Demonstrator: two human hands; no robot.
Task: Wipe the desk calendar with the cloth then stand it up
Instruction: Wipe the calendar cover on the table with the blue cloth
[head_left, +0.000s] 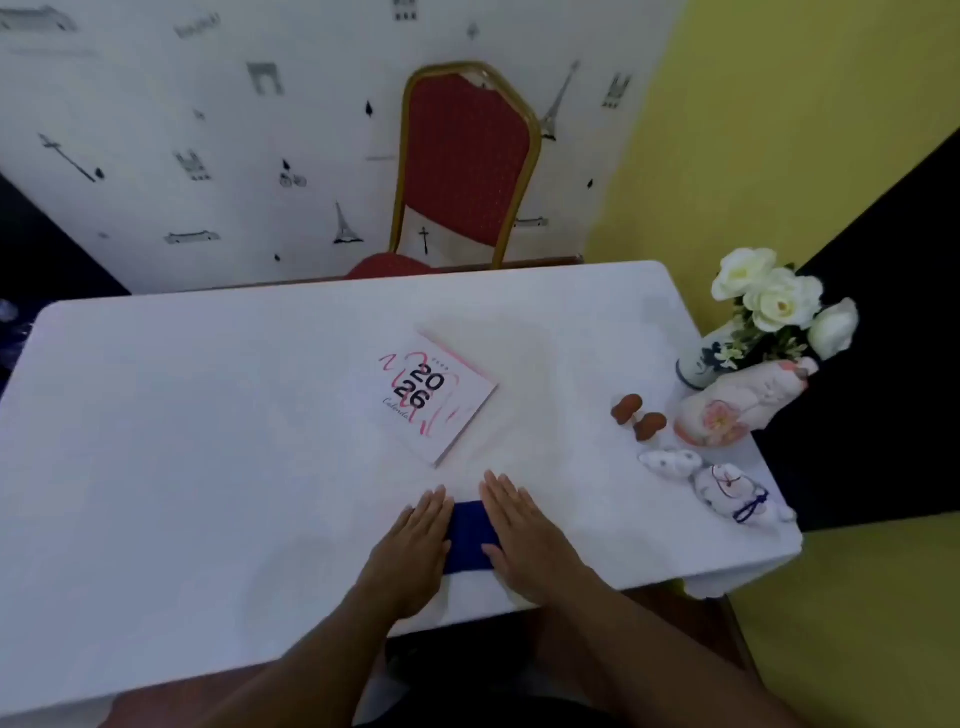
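Both hands flat on the table (208, 441), palms down, fingers straight and together, nothing gripped. Left hand (415, 545) and right hand (519, 535) sit on either side of a folded dark blue cloth (470, 538), each overlapping one edge of it, so the cloth is pinned between them near the table's front edge. Desk calendar (426, 397) lies flat, cover up ("2026" readable), on the white tablecloth straight ahead of the hands and slightly toward centre, apart from them with bare cloth between. It's rotated: corners point roughly toward and away from the person, nearest corner aims at the gap just ahead of the right fingertips. Long axis hard to call (looks close to square from this angle); the pink-edged side, probably the binding, faces up-right. Right hand is marginally nearer the calendar's near corner, left hand close behind, so either can reach. My read: wipe not started, cloth not yet picked up. Next step likely one hand closes on the cloth and the other steadies the calendar, reach is forward, not sideways. Clutter is all off to the right: two small brown figurines (636, 415), white ceramic pieces, a vase of white flowers (769, 306) at the corner. Well clear of the calendar, so only a wide right-hand sweep risks them. Red chair (462, 161) beyond the far edge, irrelevant.
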